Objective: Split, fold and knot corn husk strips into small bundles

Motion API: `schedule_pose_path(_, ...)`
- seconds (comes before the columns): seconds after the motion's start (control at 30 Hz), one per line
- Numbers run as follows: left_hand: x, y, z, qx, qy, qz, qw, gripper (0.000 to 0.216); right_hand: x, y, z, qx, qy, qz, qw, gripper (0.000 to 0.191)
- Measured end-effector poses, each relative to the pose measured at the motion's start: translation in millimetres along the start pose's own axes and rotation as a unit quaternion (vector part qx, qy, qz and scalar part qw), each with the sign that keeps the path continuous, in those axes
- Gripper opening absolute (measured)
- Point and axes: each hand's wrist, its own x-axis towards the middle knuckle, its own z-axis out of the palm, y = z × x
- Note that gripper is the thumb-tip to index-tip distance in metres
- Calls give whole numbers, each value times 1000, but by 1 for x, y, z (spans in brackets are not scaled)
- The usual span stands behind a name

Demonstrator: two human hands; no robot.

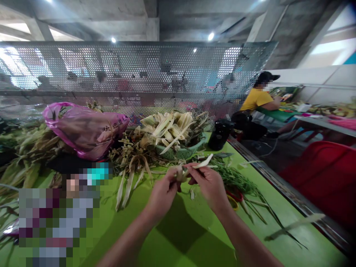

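My left hand (164, 193) pinches a small pale folded piece of corn husk (180, 174) above the green table (178, 230). From the other side, my right hand (208, 185) grips a husk strip (206, 161) whose loose end sticks out past the fingers to the upper right. Both sets of fingertips nearly meet at the folded part, and some are hidden behind it. Just beyond the hands, a green basket (182, 152) is heaped with dry cream husks (169, 128). Long loose husk strips (129, 181) lie left of my left hand.
A pink plastic bag (89, 129) rests on dried plant matter at the left. Beside the basket stands a black container (219, 135). Green stems (239, 180) and red and yellow rings (233, 200) lie right. A person in yellow (258, 98) sits beyond a red chair (322, 178).
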Motion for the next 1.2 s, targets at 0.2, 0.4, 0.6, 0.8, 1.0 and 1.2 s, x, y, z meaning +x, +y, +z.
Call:
schedule_pose_path(0.2,-4,12,0,-14,-97,43,994,27,2,-5,0,66,-25,88,994,35)
schedule_pose_path(0.4,-3,14,-6,128,-64,45,989,26,-1,-7,5,152,-51,112,981,39)
schedule_pose_path(0.6,-2,9,-8,219,-43,45,974,29,-3,-11,1,72,-66,56,994,33)
schedule_pose_path(0.8,-2,7,-9,279,-45,34,959,32,-1,-17,-2,105,-103,86,985,29)
schedule_pose_path(1.0,-4,9,-8,382,-44,19,923,23,-3,-19,1,157,-140,113,971,42)
schedule_pose_path(1.2,-6,9,-7,388,-48,-5,920,33,-1,-16,-2,130,-149,117,973,25)
